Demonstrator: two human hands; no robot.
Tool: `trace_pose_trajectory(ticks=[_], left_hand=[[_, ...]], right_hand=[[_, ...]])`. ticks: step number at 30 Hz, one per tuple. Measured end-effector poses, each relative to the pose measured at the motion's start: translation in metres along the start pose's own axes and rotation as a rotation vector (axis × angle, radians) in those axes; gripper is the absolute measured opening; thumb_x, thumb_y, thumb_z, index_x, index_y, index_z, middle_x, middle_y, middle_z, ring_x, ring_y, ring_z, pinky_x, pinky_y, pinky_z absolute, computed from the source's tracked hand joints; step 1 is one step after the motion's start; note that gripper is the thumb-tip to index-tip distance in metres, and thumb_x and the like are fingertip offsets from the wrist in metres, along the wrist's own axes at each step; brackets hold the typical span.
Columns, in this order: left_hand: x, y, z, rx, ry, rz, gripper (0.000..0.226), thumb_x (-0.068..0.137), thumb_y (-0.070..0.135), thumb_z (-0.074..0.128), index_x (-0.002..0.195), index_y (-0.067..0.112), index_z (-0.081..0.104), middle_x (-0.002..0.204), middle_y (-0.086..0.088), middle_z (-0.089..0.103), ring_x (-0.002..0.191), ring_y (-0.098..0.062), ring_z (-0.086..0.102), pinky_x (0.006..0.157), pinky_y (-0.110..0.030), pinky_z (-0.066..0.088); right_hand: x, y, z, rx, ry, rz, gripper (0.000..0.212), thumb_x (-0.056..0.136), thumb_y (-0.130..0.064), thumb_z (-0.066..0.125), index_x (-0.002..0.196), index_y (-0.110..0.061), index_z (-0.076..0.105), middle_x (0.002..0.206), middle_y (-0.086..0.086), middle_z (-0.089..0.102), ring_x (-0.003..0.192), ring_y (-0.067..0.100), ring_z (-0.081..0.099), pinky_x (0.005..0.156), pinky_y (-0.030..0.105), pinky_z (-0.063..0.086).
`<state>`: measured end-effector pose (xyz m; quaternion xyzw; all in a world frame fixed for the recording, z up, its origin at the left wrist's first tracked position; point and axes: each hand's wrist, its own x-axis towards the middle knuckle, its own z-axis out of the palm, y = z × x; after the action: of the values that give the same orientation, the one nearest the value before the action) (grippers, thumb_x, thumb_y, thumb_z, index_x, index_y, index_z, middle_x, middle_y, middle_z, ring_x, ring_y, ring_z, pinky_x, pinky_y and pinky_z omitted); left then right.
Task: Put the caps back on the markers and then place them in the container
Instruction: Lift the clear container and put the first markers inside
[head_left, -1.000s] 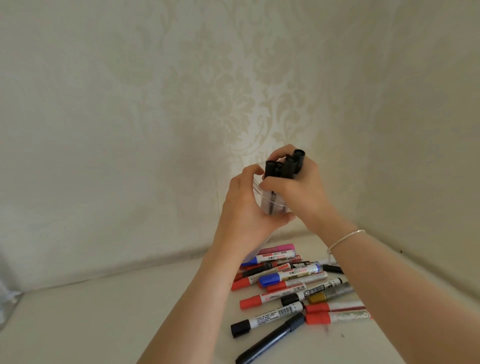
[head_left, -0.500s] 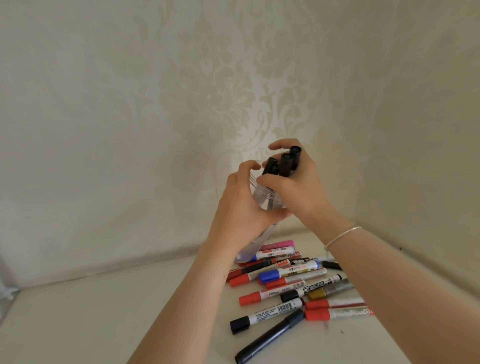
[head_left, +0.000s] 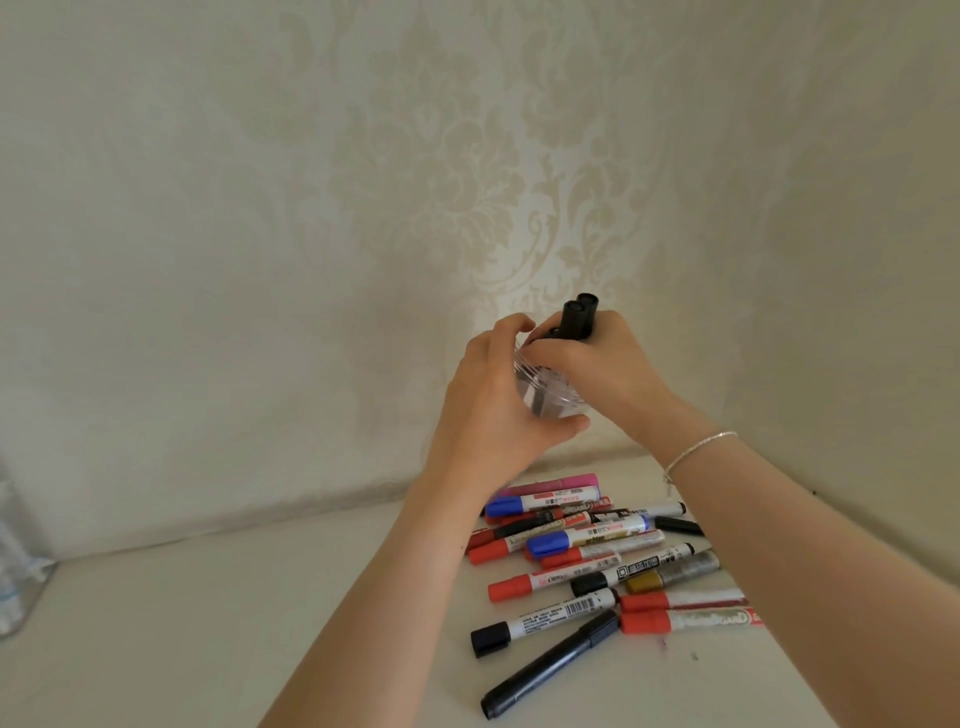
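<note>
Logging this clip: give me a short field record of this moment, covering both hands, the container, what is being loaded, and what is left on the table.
left hand: the left hand grips the clear container from the side, held in the air
right hand: the right hand grips a bunch of black markers at the container's mouth
container contents: markers' lower ends hidden by the hands; depth cannot be told
left on table: a pile of capped markers with red, blue, black, pink and gold caps, on the white table
other: bracelet on right wrist

Container (head_left: 545, 395) base behind left hand (head_left: 493, 410)
</note>
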<state>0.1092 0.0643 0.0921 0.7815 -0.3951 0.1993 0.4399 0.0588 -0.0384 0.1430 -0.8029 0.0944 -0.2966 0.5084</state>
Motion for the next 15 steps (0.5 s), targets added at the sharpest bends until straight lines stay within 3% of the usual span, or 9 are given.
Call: trace_pose_trajectory(ticks=[2,6,11,15], left_hand=[[-0.0008,-0.0002,0.0002,0.024,0.002,0.019,0.094,0.061,0.044,0.086,0.136,0.034,0.030,0.128,0.004,0.046,0.109,-0.010,0.052,0.090,-0.026,0.046],[-0.0026,-0.0016,0.0028,0.053,0.007,0.036,0.096,0.061,0.044,0.085,0.139,0.031,0.030,0.132,0.002,0.046,0.115,-0.013,0.051,0.096,-0.036,0.048],[-0.0034,-0.0007,0.0041,0.114,-0.012,0.098,0.098,0.061,0.043,0.085,0.140,0.028,0.030,0.138,0.002,0.042,0.123,-0.015,0.044,0.102,-0.039,0.043],[-0.0016,0.0006,0.0036,0.146,-0.019,0.126,0.098,0.061,0.044,0.084,0.140,0.028,0.029,0.137,0.002,0.042,0.123,-0.015,0.044,0.103,-0.037,0.042]], right_hand=[[0.0006,0.0007,-0.0005,-0.016,-0.021,0.026,0.016,0.072,-0.014,0.068,0.079,0.000,0.066,0.069,0.008,0.057,0.066,0.020,0.053,0.065,0.036,0.043],[-0.0003,-0.0008,-0.0018,-0.033,-0.033,0.079,0.009,0.074,-0.014,0.067,0.076,-0.007,0.062,0.068,0.008,0.054,0.064,0.019,0.051,0.063,0.032,0.040],[-0.0018,-0.0024,-0.0063,-0.095,-0.085,0.151,0.015,0.077,-0.012,0.064,0.066,-0.010,0.054,0.057,0.000,0.046,0.054,0.014,0.044,0.053,0.025,0.034],[-0.0009,-0.0045,-0.0087,-0.169,-0.126,0.172,0.011,0.080,-0.012,0.059,0.070,-0.009,0.053,0.060,0.001,0.044,0.055,0.015,0.042,0.053,0.025,0.032]])
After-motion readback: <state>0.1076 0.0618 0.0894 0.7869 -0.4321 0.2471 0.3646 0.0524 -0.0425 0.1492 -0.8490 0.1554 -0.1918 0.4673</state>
